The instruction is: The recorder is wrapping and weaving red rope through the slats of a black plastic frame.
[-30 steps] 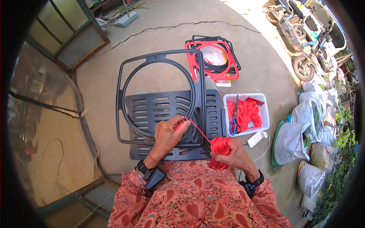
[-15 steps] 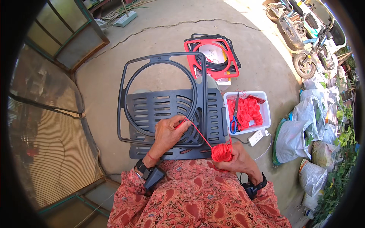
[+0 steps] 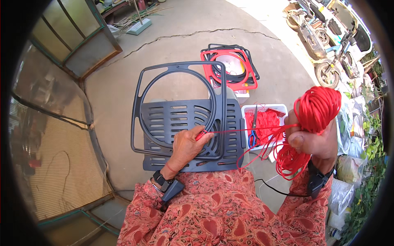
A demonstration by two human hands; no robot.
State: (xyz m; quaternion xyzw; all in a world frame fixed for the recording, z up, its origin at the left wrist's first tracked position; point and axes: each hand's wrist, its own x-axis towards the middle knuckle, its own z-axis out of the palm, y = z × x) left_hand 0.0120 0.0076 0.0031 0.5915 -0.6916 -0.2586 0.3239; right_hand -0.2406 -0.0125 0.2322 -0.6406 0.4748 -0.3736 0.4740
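My left hand (image 3: 186,143) is closed on the lower right part of the ring in a black plastic frame (image 3: 135,108), pinching red cord wound on the ring there. The frame stands tilted over a dark slotted plastic board (image 3: 234,127) across my lap. Up at the right, my right hand (image 3: 314,143) grips a thick bundle of red cord (image 3: 318,107), with looser loops hanging below it. A strand of the cord runs taut between the two hands. Parts of my right fingers are hidden behind the bundle.
Beyond the board, a white tray (image 3: 283,144) holds red cord hanks (image 3: 262,121) and blue-handled scissors (image 3: 252,137). Farther off, red and black frames (image 3: 251,78) are stacked on a white container. Scooters (image 3: 328,69) and sacks (image 3: 349,164) line the right; a mesh screen (image 3: 65,160) stands left.
My right hand has swung up and to the right with the cord bundle, drawing the strand out nearly level. The left hand keeps its hold on the frame.
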